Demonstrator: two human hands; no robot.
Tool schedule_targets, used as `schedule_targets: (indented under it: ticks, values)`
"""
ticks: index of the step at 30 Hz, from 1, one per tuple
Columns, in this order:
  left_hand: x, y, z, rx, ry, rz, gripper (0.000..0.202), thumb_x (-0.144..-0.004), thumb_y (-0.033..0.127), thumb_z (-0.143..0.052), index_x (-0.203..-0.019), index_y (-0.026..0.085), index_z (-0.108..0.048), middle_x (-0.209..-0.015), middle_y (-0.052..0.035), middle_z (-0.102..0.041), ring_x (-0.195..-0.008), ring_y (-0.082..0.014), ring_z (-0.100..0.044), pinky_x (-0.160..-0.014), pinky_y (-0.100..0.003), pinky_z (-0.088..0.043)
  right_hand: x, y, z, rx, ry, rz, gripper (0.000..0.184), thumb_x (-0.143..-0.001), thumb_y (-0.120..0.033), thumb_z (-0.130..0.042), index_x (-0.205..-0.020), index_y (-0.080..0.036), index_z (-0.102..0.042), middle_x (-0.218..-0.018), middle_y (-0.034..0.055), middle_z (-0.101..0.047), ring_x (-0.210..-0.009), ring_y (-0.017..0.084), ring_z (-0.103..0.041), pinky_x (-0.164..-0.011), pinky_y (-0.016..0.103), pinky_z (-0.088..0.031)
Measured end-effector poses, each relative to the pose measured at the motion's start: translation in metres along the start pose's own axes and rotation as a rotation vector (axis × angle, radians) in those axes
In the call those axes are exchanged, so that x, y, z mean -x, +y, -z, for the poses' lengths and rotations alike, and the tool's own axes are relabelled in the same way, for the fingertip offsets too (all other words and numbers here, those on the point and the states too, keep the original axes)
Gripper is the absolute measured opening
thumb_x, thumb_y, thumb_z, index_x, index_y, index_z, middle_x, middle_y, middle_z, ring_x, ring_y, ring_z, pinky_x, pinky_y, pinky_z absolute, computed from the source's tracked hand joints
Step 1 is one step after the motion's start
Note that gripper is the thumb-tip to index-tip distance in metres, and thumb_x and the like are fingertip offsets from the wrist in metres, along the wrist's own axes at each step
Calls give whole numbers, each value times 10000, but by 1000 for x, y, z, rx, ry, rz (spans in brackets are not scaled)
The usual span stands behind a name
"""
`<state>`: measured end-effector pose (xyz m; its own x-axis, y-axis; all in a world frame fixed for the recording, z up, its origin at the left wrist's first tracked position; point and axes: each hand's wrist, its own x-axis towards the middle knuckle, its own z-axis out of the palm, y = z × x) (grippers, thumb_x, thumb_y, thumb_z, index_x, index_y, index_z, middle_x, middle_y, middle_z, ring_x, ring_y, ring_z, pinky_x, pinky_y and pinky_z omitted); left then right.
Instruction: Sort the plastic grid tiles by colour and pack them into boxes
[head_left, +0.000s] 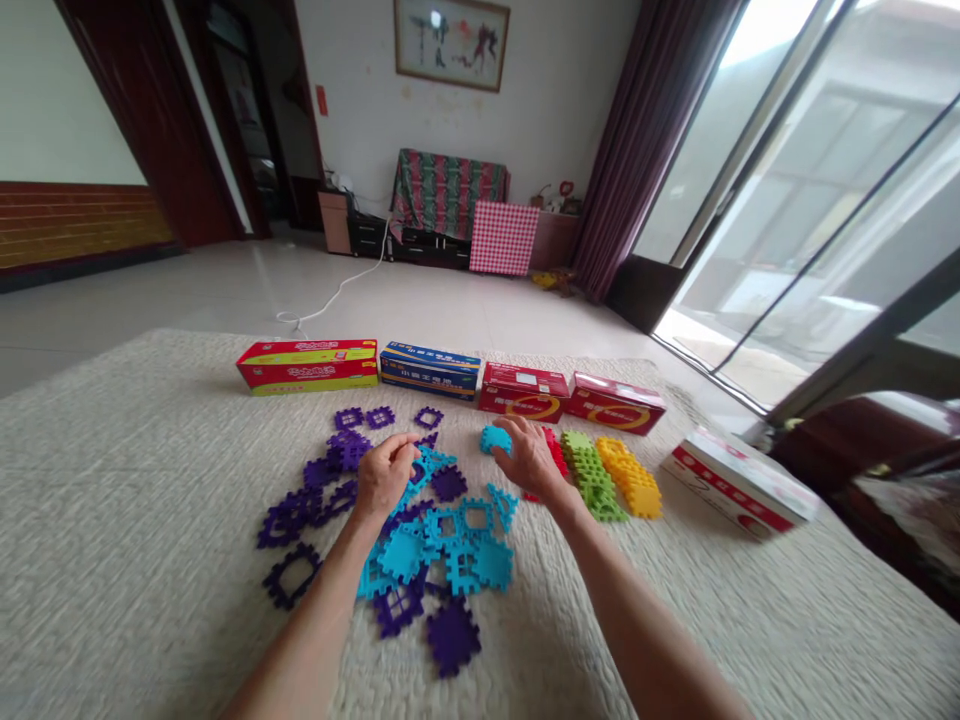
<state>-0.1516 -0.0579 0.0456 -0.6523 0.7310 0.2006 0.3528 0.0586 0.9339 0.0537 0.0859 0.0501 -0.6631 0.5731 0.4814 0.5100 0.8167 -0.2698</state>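
Cream woven fabric, a wide mat (187, 440), lies under everything here. Across it, between the two forearms, spreads a loose heap of light-blue pieces (403, 553) mixed with purple pieces (454, 637); its light-blue part runs from the left fingertips back toward the person and out to the right. The left hand (388, 472) is nearer to this heap. A lone light-blue piece (495, 439) lies well apart from it, just left of the right hand (532, 458) and level with the far end of the red row (555, 452). Squarish, it shows no clear long axis, whereas the rows run lengthwise away from the person.

The right thumb and fingers are spread apart at this piece's right edge; whether they touch it is unclear. The left fingers are curled in at a light-blue piece; I cannot tell if they pinch it.

Counted by size: five boxes, namely one red-and-yellow box (307, 367), one dark-blue box (430, 372), two red boxes (523, 390) and one white-and-red box (739, 482); three rows, red, a green row (592, 475) and a yellow row (628, 476); at least ten purple pieces and at least eight loose light-blue ones, overlap hiding exact totals.
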Motion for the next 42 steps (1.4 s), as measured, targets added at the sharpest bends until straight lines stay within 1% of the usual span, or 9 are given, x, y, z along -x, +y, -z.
schedule_targets:
  ticks: [2,5,11,18,21,24,30,39,42]
  values:
    - [-3,-3,5,-21,21,-3,333,-756,319,-494,-960,156,-701,-715,-17,-704,-496,-126,-584,-504,-221,-468,9,-10,-1,-107,23,19,320,-819,-178,-525,-1136,-201,-564,-1158,89,-599,-1058,222,-559,-923,363,-415]
    - [-6,-7,11,-75,32,-39,322,-763,303,-480,-947,167,-708,-712,-15,-709,-512,-132,-597,-549,-229,-484,23,-28,-7,-224,-35,28,262,-847,-170,-486,-1091,-194,-578,-1065,79,-620,-950,187,-599,-845,308,-464]
    - [-8,-13,15,-191,70,-83,316,-766,282,-467,-934,185,-716,-715,-10,-721,-556,-145,-620,-609,-242,-492,38,-61,-22,-109,-163,13,263,-857,-229,-519,-1105,-162,-572,-1078,109,-612,-1033,233,-556,-898,348,-431]
    - [-12,-18,20,-206,80,-96,323,-760,271,-467,-931,173,-723,-707,-16,-719,-586,-158,-635,-642,-252,-506,48,-74,-12,-134,-243,-33,234,-881,-227,-493,-1076,-156,-602,-998,96,-621,-945,211,-575,-858,333,-442]
    - [-12,-19,20,-201,88,-96,321,-762,260,-469,-938,172,-723,-727,-21,-727,-627,-163,-652,-655,-248,-513,49,-82,-6,-149,-201,-28,230,-867,-228,-514,-1070,-169,-605,-1034,96,-618,-965,217,-570,-876,354,-437]
    - [-12,-20,20,-197,84,-111,312,-764,242,-473,-940,183,-724,-759,-19,-738,-679,-166,-669,-675,-241,-519,48,-100,0,-200,-176,53,259,-840,-222,-555,-1093,-183,-594,-1079,95,-615,-1006,219,-554,-903,365,-423]
    - [-13,-26,19,-193,86,-142,314,-773,240,-467,-952,187,-719,-745,-12,-736,-624,-151,-658,-663,-238,-524,51,-143,-1,-168,-340,209,443,-750,-377,-676,-1147,-210,-570,-1147,80,-602,-1039,238,-518,-925,401,-374]
    - [-12,-24,17,-172,56,-106,317,-768,271,-464,-944,181,-712,-734,-11,-727,-569,-143,-628,-605,-233,-508,52,-147,-11,-113,-357,220,464,-726,-319,-670,-1160,-213,-544,-1095,73,-602,-1016,233,-505,-939,402,-343]
    - [-10,-20,16,-139,24,-82,315,-774,276,-464,-945,174,-708,-706,-13,-713,-539,-140,-610,-576,-236,-497,54,-154,-10,-110,-329,237,386,-747,-281,-639,-1119,-224,-554,-1079,70,-618,-1017,243,-515,-1001,448,-298]
